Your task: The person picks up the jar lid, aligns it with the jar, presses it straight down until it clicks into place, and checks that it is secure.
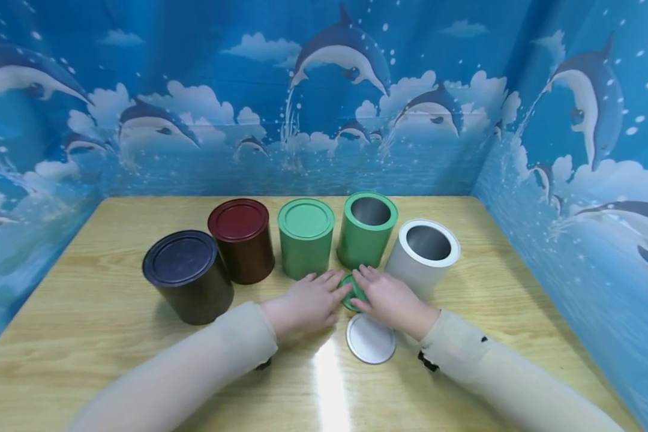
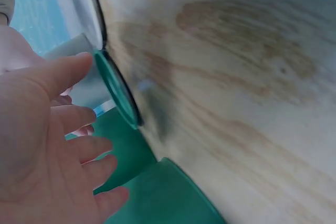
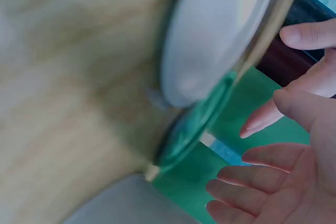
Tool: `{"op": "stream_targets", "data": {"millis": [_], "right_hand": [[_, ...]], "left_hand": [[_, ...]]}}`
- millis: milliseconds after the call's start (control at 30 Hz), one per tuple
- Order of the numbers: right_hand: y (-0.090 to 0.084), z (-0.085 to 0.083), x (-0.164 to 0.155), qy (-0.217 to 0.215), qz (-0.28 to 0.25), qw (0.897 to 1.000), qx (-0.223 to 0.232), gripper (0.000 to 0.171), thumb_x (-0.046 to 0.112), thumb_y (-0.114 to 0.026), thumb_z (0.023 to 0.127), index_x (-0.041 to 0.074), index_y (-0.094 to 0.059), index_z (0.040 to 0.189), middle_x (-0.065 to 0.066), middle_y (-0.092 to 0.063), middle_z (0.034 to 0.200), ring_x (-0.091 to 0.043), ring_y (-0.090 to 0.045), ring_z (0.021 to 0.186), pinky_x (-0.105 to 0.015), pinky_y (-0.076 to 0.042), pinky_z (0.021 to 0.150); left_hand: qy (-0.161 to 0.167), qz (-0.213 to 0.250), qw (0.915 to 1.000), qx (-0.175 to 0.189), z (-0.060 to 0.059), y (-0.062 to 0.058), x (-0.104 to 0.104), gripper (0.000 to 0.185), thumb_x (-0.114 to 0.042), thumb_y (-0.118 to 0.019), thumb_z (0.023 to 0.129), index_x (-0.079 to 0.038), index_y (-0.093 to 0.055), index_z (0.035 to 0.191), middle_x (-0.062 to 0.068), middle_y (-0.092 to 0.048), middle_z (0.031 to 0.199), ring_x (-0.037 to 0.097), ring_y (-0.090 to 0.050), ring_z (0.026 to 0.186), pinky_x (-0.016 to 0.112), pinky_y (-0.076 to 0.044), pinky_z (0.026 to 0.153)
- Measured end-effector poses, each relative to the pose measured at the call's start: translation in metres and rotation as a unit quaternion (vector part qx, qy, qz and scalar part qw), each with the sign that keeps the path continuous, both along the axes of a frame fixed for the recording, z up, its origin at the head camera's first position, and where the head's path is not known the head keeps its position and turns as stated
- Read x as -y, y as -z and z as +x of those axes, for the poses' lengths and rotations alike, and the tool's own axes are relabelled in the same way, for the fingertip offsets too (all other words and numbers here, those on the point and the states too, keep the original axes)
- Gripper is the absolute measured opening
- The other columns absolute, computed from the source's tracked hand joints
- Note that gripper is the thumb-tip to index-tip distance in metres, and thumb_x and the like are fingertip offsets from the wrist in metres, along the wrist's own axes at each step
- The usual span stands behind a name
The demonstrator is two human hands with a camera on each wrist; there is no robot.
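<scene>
A small green lid (image 1: pixel 351 292) stands tilted on the wooden table (image 1: pixel 113 336) between my two hands. My left hand (image 1: pixel 335 282) reaches its left edge with straight fingers (image 2: pixel 79 148), the thumb against the rim of the green lid (image 2: pixel 118 90). On the other side my right hand (image 1: pixel 363 287) touches it with relaxed, spread fingers (image 3: pixel 247 158); the green lid (image 3: pixel 199 124) shows edge-on there. Neither hand is curled round it. Just behind stand an open green can (image 1: pixel 367 229) and an open white can (image 1: pixel 423 255).
A white lid (image 1: pixel 371 339) lies flat just in front of my hands. To the left stand a lidded green can (image 1: pixel 305 237), a maroon can (image 1: pixel 241 240) and a dark navy can (image 1: pixel 188 276). Blue dolphin-print walls (image 1: pixel 572 180) enclose the table on three sides.
</scene>
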State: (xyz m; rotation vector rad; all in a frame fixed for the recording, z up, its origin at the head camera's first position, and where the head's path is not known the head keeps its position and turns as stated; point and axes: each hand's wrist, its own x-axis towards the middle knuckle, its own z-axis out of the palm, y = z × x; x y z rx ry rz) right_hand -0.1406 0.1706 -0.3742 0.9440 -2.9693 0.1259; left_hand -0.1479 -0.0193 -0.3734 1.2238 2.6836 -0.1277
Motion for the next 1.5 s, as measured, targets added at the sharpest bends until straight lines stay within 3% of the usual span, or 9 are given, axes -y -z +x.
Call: {"op": "stream_targets", "data": {"millis": [267, 433, 667, 800, 933, 1167, 1300, 1500], "right_hand": [[0.016, 0.001, -0.002, 0.004, 0.009, 1.000, 0.019, 0.061, 0.036, -0.062, 0.089, -0.009, -0.051, 0.127, -0.031, -0.049, 0.127, -0.042, -0.055, 0.109, -0.047, -0.049, 0.084], [0.019, 0.000, -0.003, 0.008, 0.011, 1.000, 0.013, 0.063, 0.040, -0.062, 0.088, -0.009, -0.052, 0.127, -0.032, -0.049, 0.126, -0.042, -0.054, 0.110, -0.046, -0.049, 0.085], [0.020, -0.002, -0.003, 0.001, 0.011, 0.999, 0.033, 0.071, 0.047, -0.064, 0.085, -0.009, -0.052, 0.127, -0.032, -0.049, 0.126, -0.041, -0.052, 0.113, -0.046, -0.048, 0.088], [0.020, -0.003, -0.002, 0.000, 0.018, 0.999, 0.040, 0.074, 0.050, -0.063, 0.084, -0.008, -0.051, 0.129, -0.031, -0.048, 0.128, -0.041, -0.051, 0.114, -0.047, -0.047, 0.088], [0.021, -0.003, 0.000, 0.000, 0.013, 0.999, 0.040, 0.075, 0.049, -0.064, 0.083, -0.010, -0.051, 0.127, -0.033, -0.049, 0.126, -0.042, -0.054, 0.110, -0.047, -0.050, 0.084], [0.020, -0.004, 0.004, 0.000, -0.007, 0.999, 0.036, 0.073, 0.044, -0.069, 0.081, -0.012, -0.052, 0.123, -0.033, -0.052, 0.122, -0.040, -0.058, 0.104, -0.046, -0.051, 0.081], [0.020, -0.006, 0.005, -0.003, -0.013, 0.999, 0.048, 0.072, 0.042, -0.070, 0.081, -0.013, -0.052, 0.124, -0.033, -0.051, 0.123, -0.040, -0.057, 0.106, -0.046, -0.049, 0.085], [0.021, -0.008, 0.005, -0.001, -0.037, 0.995, 0.090, 0.072, 0.038, -0.071, 0.081, -0.013, -0.050, 0.126, -0.035, -0.046, 0.128, -0.041, -0.053, 0.112, -0.045, -0.045, 0.092]], "left_hand": [[-0.028, -0.027, 0.9987, 0.034, 0.000, 0.009, 0.000, 0.061, -0.040, -0.051, 0.094, -0.015, -0.034, 0.146, 0.009, -0.022, 0.152, 0.027, -0.021, 0.138, 0.048, -0.029, 0.106], [-0.031, -0.035, 0.9986, 0.022, 0.003, 0.013, 0.005, 0.060, -0.041, -0.053, 0.093, -0.016, -0.037, 0.145, 0.011, -0.024, 0.152, 0.027, -0.024, 0.137, 0.047, -0.030, 0.105], [-0.034, -0.036, 0.9987, 0.012, 0.008, 0.010, 0.007, 0.062, -0.047, -0.054, 0.091, -0.014, -0.042, 0.142, 0.013, -0.026, 0.151, 0.027, -0.026, 0.137, 0.048, -0.032, 0.104], [-0.045, -0.010, 0.9989, 0.012, 0.004, 0.011, 0.003, 0.066, -0.046, -0.053, 0.092, -0.010, -0.036, 0.145, 0.016, -0.024, 0.151, 0.030, -0.026, 0.136, 0.048, -0.034, 0.103], [-0.066, 0.007, 0.9969, 0.043, -0.002, 0.013, -0.004, 0.068, -0.043, -0.052, 0.093, -0.009, -0.028, 0.148, 0.020, -0.019, 0.151, 0.032, -0.024, 0.137, 0.048, -0.035, 0.102], [-0.086, -0.007, 0.9931, 0.079, -0.011, 0.017, -0.015, 0.066, -0.044, -0.048, 0.095, -0.012, -0.026, 0.149, 0.024, -0.015, 0.151, 0.033, -0.019, 0.138, 0.044, -0.031, 0.105], [-0.083, -0.017, 0.9941, 0.068, -0.009, 0.019, -0.015, 0.061, -0.043, -0.045, 0.097, -0.013, -0.029, 0.148, 0.023, -0.017, 0.151, 0.033, -0.020, 0.138, 0.044, -0.030, 0.106], [-0.050, -0.024, 0.9978, 0.037, -0.005, 0.019, -0.011, 0.058, -0.041, -0.039, 0.099, -0.008, -0.030, 0.147, 0.018, -0.020, 0.151, 0.034, -0.026, 0.136, 0.043, -0.031, 0.106]]}}
